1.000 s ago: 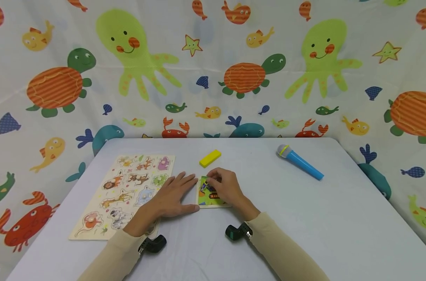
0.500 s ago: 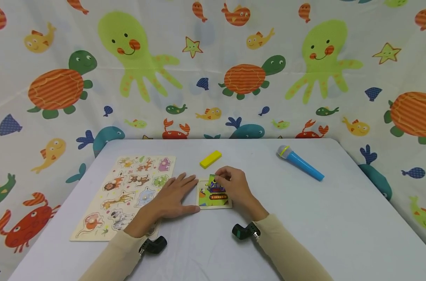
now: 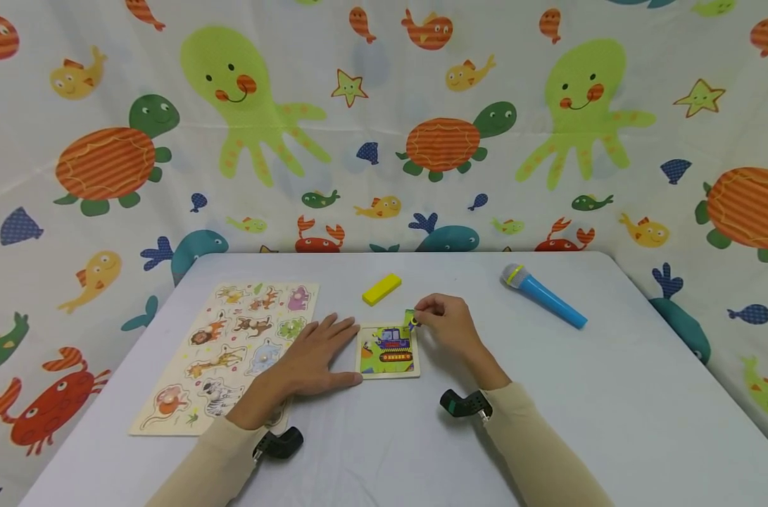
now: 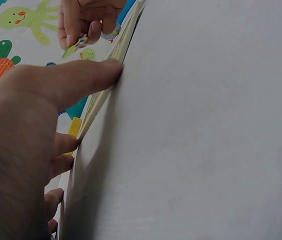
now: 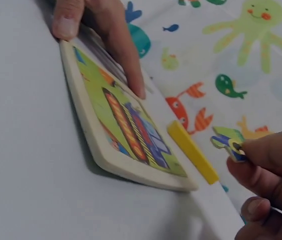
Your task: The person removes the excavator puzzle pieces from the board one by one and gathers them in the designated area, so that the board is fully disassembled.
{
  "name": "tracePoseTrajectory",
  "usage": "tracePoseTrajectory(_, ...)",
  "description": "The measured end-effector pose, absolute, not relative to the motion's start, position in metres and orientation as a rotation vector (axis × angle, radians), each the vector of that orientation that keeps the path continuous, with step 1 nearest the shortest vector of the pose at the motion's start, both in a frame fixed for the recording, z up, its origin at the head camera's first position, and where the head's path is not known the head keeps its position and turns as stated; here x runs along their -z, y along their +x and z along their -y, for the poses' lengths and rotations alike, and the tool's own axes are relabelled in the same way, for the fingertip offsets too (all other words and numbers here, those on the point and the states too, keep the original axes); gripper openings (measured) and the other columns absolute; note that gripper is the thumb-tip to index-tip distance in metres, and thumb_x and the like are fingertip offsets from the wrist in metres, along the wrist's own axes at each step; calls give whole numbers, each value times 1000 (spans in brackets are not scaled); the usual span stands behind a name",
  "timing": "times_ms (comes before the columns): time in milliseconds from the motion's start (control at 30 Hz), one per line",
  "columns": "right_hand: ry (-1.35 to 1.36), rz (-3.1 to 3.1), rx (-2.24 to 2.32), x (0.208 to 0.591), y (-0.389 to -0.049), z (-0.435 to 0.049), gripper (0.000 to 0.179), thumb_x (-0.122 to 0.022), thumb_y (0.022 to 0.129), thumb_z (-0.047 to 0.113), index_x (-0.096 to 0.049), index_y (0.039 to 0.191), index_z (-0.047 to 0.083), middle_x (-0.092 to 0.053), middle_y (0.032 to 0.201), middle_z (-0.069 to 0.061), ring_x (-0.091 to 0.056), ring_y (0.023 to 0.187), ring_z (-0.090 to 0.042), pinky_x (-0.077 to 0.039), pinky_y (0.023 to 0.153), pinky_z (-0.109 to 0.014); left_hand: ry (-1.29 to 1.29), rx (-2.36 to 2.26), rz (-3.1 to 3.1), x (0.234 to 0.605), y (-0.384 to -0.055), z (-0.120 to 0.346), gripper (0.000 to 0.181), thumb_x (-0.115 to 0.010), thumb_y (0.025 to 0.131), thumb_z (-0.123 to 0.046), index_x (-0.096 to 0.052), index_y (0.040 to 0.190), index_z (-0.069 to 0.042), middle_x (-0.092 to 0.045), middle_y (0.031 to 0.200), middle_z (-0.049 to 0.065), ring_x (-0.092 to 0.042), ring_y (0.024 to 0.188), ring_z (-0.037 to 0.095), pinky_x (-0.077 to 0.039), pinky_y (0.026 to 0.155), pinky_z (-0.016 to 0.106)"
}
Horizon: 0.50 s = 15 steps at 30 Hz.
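A small square jigsaw puzzle point(image 3: 388, 358) in a pale wooden frame lies mid-table, its picture a tracked digger-like vehicle on green. Along its left side rests my left hand point(image 3: 310, 360), fingers spread; the thumb touches the frame's near left corner. Between thumb and fingertips my right hand point(image 3: 452, 325) pinches a small puzzle piece point(image 5: 227, 142), green with blue and yellow marks. In the head view this piece is by the puzzle's far right corner; the right wrist view shows it held clear of the frame. Fingers partly cover the piece.
Left of the puzzle lies a large wooden animal peg board point(image 3: 231, 352), partly under the left forearm. A yellow block point(image 3: 381, 289) lies behind the puzzle. At the back right is a blue toy microphone point(image 3: 545, 296). A sea-animal curtain point(image 3: 384, 127) hangs behind the table.
My right hand has moved right with the pinched piece, from over the puzzle's left part to its far right corner, uncovering the picture. The left hand stays at the frame's left side.
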State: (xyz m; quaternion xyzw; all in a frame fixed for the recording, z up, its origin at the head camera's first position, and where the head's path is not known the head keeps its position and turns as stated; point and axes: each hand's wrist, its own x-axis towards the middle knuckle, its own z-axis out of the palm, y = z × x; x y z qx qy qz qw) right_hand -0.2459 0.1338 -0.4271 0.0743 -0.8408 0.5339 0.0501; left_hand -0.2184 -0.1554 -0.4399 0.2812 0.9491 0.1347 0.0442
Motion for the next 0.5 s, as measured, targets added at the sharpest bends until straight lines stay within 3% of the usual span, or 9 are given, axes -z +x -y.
tracePoseTrajectory(500, 102, 2676, -1619, 432, -252, -161, 8, -69, 94, 11, -73, 98, 6, -71, 88, -6, -55, 78, -21, -45, 67, -30, 853, -409, -2902, 440, -219, 155, 92, -63, 85, -68, -35, 160, -21, -28, 167, 0, -14, 156, 30, -12, 124, 55)
